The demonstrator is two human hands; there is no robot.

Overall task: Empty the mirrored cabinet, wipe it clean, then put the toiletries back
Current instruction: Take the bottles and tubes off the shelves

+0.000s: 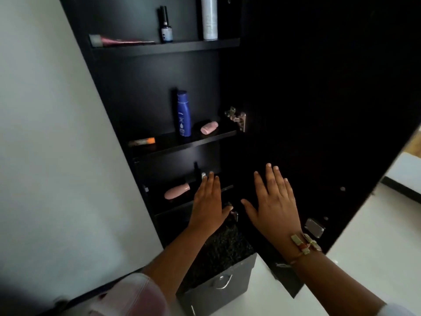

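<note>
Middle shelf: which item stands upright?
The blue bottle; the pink container and the orange-capped tube either side of it both lie flat.

We log black top shelf [164, 48]: flat pink tube [124, 41], dark vial [165, 25], white can [209, 18]; middle shelf [198, 139]: blue bottle [183, 112], pink stick [209, 127], orange-tipped tube [142, 141]; bottom shelf [180, 202]: pale pink tube [177, 190].

You've got a dark drawer unit [218, 293] with a curved metal handle [222, 281] and a speckled black stone top [218, 245]. Left of it: plain pale wall [57, 156]. Right of it: bright white surface [376, 258]. Farther right and up: tan wood patch [415, 144].
</note>
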